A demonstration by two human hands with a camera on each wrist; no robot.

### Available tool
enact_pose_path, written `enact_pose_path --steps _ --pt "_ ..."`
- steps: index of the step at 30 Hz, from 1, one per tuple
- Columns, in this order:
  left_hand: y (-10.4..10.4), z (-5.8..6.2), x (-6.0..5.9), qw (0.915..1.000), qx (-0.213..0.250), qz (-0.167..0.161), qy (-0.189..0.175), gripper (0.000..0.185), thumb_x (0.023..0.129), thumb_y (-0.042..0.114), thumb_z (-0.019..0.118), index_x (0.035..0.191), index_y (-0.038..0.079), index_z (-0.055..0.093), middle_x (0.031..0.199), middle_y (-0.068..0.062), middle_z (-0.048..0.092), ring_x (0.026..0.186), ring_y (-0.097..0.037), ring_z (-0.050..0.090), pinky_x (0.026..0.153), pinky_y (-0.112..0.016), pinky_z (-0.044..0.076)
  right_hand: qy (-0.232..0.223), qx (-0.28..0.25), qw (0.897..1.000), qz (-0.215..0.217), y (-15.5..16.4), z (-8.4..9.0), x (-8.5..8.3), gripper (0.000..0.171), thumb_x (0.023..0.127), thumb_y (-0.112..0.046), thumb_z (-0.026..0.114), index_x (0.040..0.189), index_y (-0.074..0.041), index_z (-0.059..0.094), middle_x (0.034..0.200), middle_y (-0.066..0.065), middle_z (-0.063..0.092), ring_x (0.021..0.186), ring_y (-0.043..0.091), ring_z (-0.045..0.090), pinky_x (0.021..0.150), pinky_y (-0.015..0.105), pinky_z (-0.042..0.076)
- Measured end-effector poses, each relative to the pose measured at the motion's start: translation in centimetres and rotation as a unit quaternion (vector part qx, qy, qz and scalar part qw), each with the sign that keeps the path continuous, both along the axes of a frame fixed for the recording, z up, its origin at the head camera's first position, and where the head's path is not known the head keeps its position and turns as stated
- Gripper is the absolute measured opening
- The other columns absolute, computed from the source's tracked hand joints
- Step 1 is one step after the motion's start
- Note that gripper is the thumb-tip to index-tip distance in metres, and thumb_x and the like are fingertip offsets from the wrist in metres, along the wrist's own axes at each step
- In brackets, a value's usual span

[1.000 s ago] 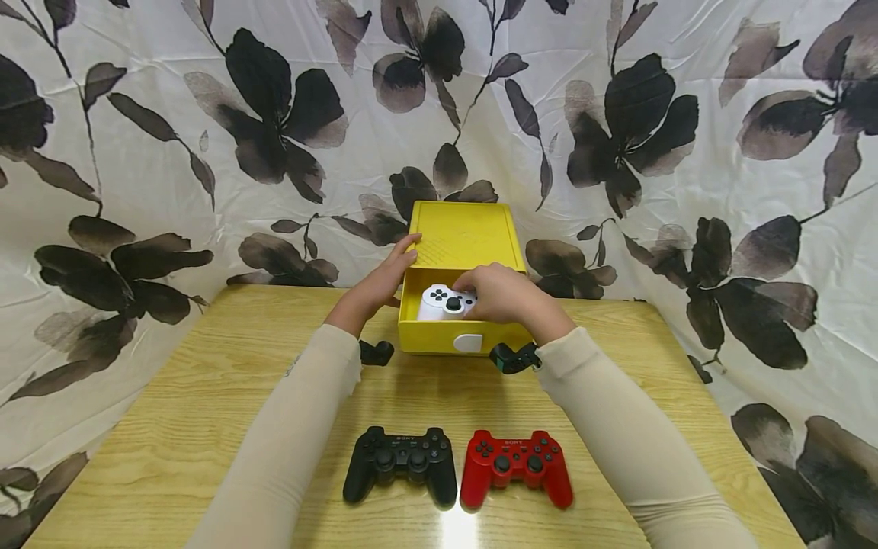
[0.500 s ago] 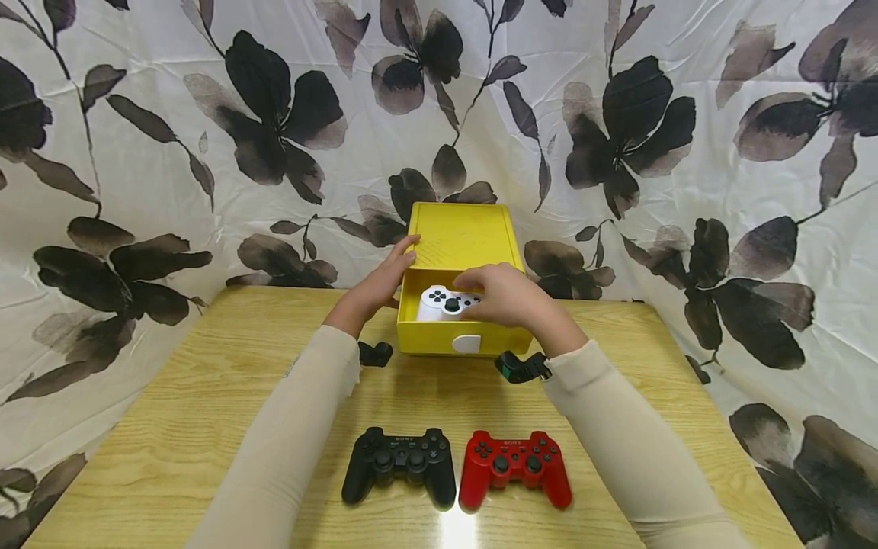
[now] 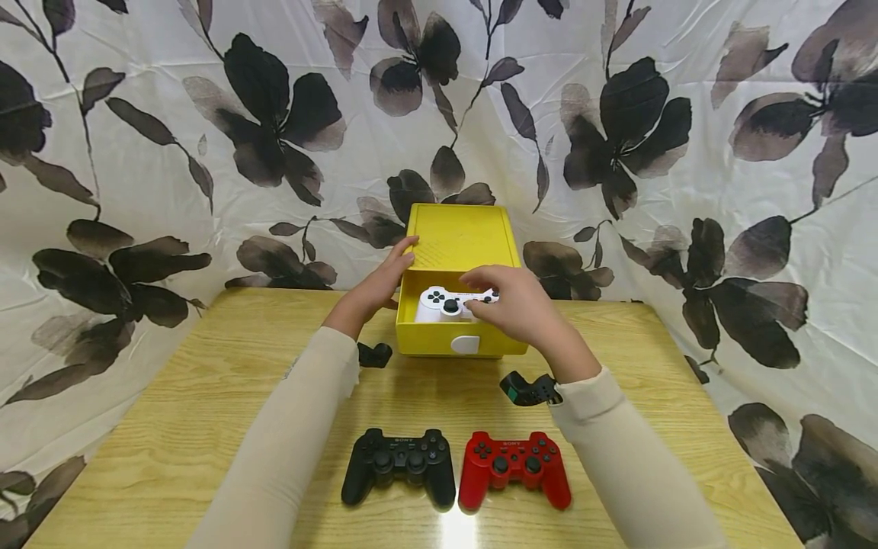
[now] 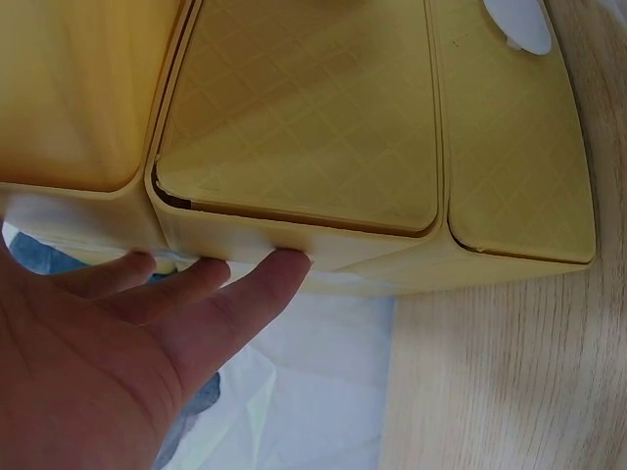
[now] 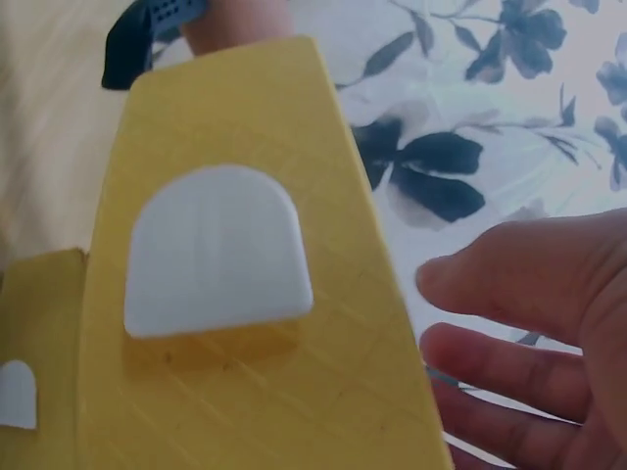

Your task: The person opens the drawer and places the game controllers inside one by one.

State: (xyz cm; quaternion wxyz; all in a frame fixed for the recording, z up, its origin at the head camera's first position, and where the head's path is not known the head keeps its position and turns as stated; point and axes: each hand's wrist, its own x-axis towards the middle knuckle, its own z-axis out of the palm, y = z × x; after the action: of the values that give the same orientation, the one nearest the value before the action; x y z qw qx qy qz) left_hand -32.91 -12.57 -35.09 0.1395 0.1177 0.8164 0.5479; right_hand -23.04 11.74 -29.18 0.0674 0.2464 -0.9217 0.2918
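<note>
The pale wooden worktop carries an open yellow plastic box at 12 o'clock, its lid upright. The left hand rests straight fingers against the box's side, unchanged. The right hand has drawn back toward 5 o'clock, fingers relaxed, holding nothing (earlier they covered it), uncovering the white plastic gamepad inside the box.

The right hand hides the right end of the white controller.
</note>
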Motion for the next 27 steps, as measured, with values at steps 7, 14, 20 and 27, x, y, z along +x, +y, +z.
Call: enact_pose_path --steps 7,14,20,27 --pt "0.0 0.1 -0.1 1.0000 0.001 -0.003 -0.005 0.050 0.102 0.058 0.023 0.149 0.050 0.008 0.164 -0.001 0.002 0.146 -0.042 0.021 0.100 -0.070 0.037 0.071 -0.040 0.997 0.000 0.4 -0.2 1.3 0.031 0.088 -0.021 0.071 0.118 -0.011 0.069 0.117 0.004 0.069 0.101 0.025 0.065 0.089 0.041 0.054" --pt "-0.2 0.0 -0.2 0.9999 0.004 -0.006 -0.009 0.050 0.102 0.058 0.023 0.149 0.052 0.007 0.164 -0.002 0.002 0.146 -0.044 0.021 0.101 -0.069 0.037 0.143 -0.101 0.985 0.008 0.7 -1.0 2.6 0.026 0.086 -0.016 0.072 0.112 -0.011 0.071 0.107 0.006 0.071 0.089 0.023 0.066 0.079 0.037 0.056" --pt "-0.2 -0.1 -0.3 0.9999 0.012 -0.007 -0.008 0.050 0.102 0.057 0.023 0.149 0.052 0.007 0.164 -0.002 0.003 0.145 -0.044 0.022 0.101 -0.070 0.036 0.189 -0.145 0.971 0.007 0.7 -2.0 3.6 0.023 0.084 -0.014 0.074 0.107 -0.009 0.072 0.100 0.006 0.071 0.082 0.016 0.065 0.074 0.030 0.056" --pt "-0.1 -0.3 -0.5 0.9999 0.008 -0.003 -0.006 0.048 0.102 0.058 0.022 0.148 0.052 0.008 0.164 0.001 0.000 0.146 -0.042 0.020 0.102 -0.070 0.035 0.204 -0.191 0.960 0.013 0.4 -3.6 4.3 0.020 0.082 -0.007 0.075 0.101 -0.002 0.072 0.093 0.009 0.072 0.075 0.015 0.066 0.070 0.028 0.059"
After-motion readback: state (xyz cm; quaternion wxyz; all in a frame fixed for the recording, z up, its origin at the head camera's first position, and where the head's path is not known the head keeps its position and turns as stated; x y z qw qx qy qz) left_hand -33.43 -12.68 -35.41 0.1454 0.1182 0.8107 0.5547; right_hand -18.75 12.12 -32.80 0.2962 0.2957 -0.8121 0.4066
